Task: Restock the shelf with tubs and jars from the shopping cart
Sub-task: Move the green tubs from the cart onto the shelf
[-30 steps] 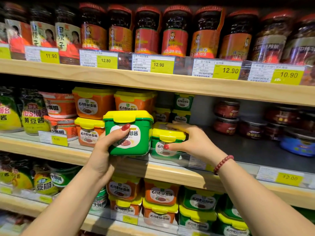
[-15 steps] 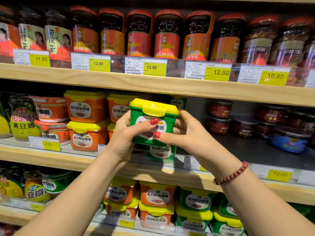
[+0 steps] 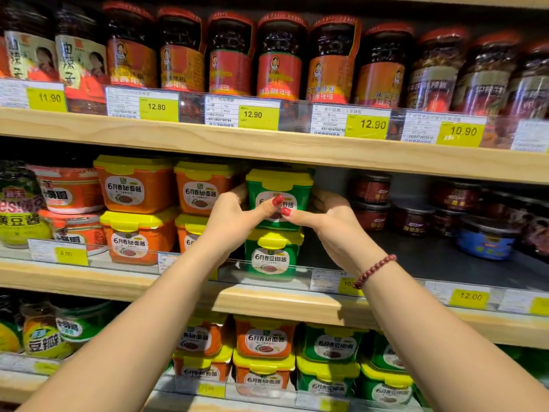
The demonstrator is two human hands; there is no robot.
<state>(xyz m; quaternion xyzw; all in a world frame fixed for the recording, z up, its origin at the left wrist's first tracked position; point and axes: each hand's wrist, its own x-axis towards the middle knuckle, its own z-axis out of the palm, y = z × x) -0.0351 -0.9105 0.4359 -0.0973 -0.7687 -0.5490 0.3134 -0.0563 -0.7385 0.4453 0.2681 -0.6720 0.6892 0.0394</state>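
I clamp the green tub (image 3: 279,191) between my left hand (image 3: 234,217) and right hand (image 3: 329,217), directly above the lower green tub (image 3: 273,254), bases seemingly touching.

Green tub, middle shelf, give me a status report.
Left hand and right hand both grip the green tub. Tub sits on top of a second green tub. Orange tubs close on its left; nothing blocking.

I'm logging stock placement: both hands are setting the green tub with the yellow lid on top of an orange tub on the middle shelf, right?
Not quite. In the head view, the left hand and right hand set the green tub on another green tub, not an orange one. The orange tubs stand to its left on the middle shelf.
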